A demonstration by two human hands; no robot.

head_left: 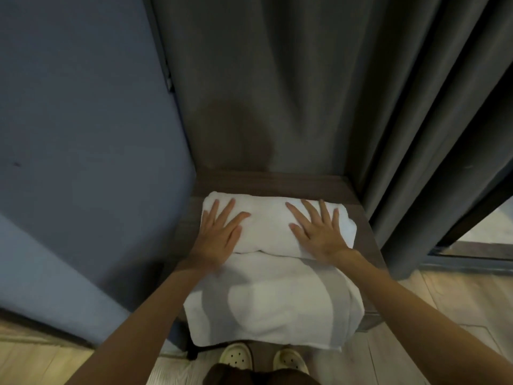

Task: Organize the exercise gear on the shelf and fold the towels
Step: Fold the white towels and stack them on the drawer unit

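Note:
A white towel [269, 295] lies on the dark wooden shelf top [272, 180], its near end hanging over the front edge. Its far part is folded over into a thick band [268, 220]. My left hand [220, 232] presses flat on the left of that band with fingers spread. On the right of the band, my right hand [319, 232] presses flat in the same way. Neither hand grips the cloth.
A grey curtain [305, 93] hangs right behind and to the right of the shelf. A blue padded surface [83, 148] stands close on the left. Pale wooden floor [433, 307] and my two light shoes [236, 357] show below.

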